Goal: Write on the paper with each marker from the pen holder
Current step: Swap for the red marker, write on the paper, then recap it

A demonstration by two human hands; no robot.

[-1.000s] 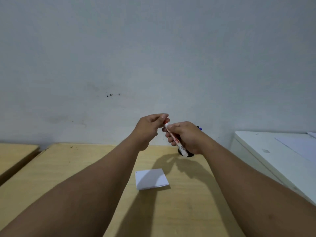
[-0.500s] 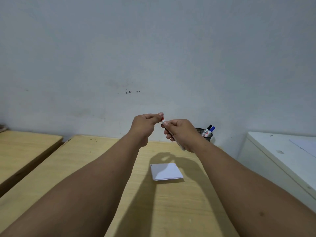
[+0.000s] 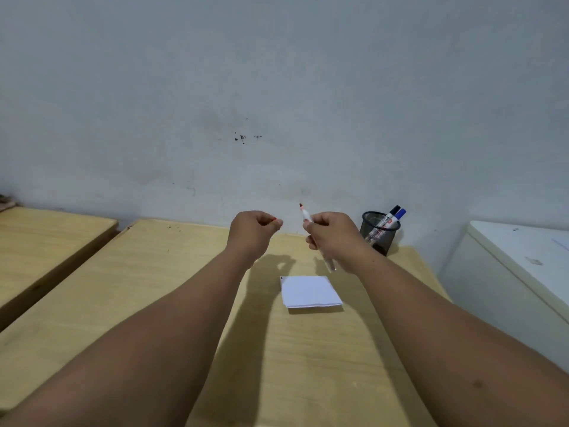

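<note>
My right hand grips a white marker whose bare red tip points up and away from me. My left hand is closed around the marker's red cap, of which only a sliver shows at the fingertips. The two hands are a short gap apart above the table. A small white paper lies flat on the wooden table just below and in front of my hands. A black mesh pen holder stands at the back right with a black-capped marker and a blue-capped marker in it.
A grey wall rises right behind the table. A second wooden table stands to the left across a narrow gap. A white cabinet stands at the right, close to the table's edge.
My hands have pulled apart: the cap came off in my left hand and the marker's red tip is now bare. The view shifted, so the pen holder is in plain sight.
</note>
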